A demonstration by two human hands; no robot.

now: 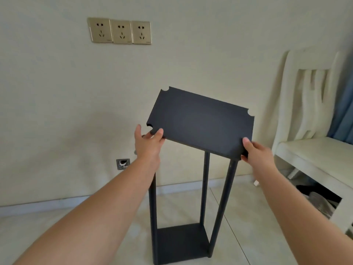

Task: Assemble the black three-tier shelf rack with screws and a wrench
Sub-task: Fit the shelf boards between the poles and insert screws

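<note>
A black shelf board (200,121) with notched corners is held tilted above the rack, its far edge raised toward the wall. My left hand (150,139) pinches its near left corner, thumb on top. My right hand (256,150) grips the near right corner. Below stands the partly built rack: three black poles (205,188) are visible, rising from a black bottom shelf (181,240) on the floor. The pole tops are hidden behind the board. No screws or wrench are in view.
A white chair (313,150) stands to the right, with dark items beneath it. The cream wall behind carries three gold outlets (120,31) and a small low socket (123,164). Pale tiles cover the floor (95,236).
</note>
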